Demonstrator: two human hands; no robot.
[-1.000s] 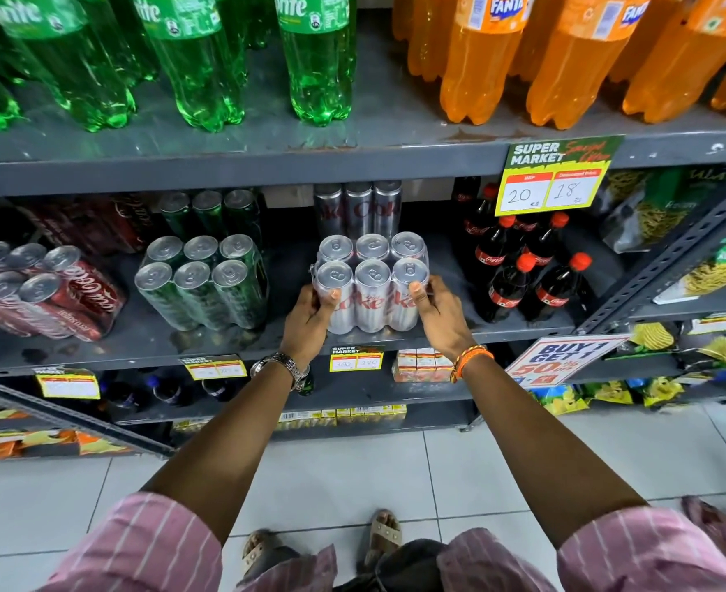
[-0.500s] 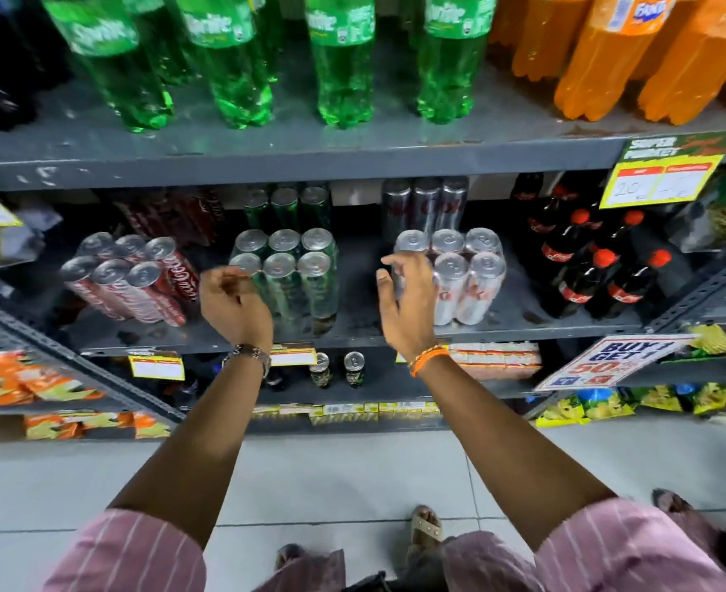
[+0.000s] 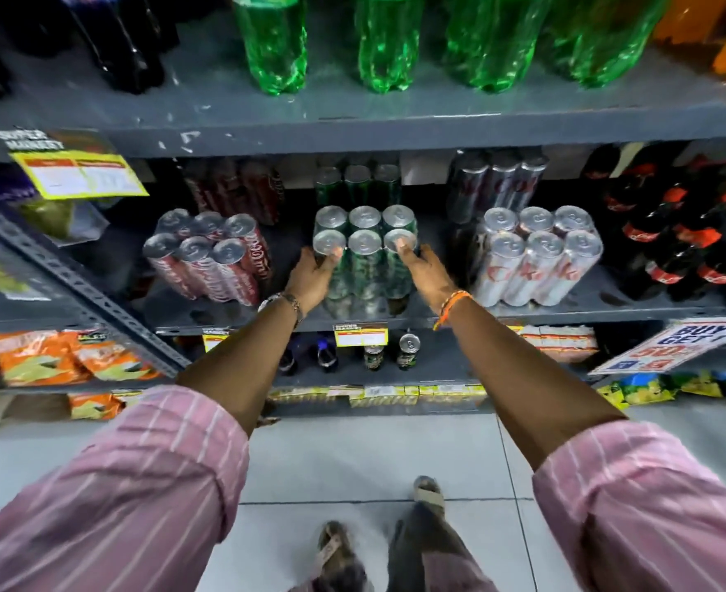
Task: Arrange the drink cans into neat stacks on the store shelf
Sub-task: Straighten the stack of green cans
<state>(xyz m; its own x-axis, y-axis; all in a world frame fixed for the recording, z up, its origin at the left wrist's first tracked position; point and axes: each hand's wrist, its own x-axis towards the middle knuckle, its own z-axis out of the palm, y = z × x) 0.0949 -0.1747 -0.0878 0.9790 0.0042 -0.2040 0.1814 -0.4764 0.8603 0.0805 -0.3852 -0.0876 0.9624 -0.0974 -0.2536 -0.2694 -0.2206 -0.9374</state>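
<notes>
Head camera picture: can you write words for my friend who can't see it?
Two bare hands press on either side of a block of green cans on a grey store shelf, the left hand at its left edge and the right hand at its right. A block of red cans stands to the left and silver cans to the right.

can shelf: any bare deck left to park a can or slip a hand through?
Bare grey shelf deck shows between the red can block and the green can block; the left hand sits there. A narrower lane separates green from the silver can block, holding the right hand. Right of silver, dark cola bottles crowd in.
</notes>
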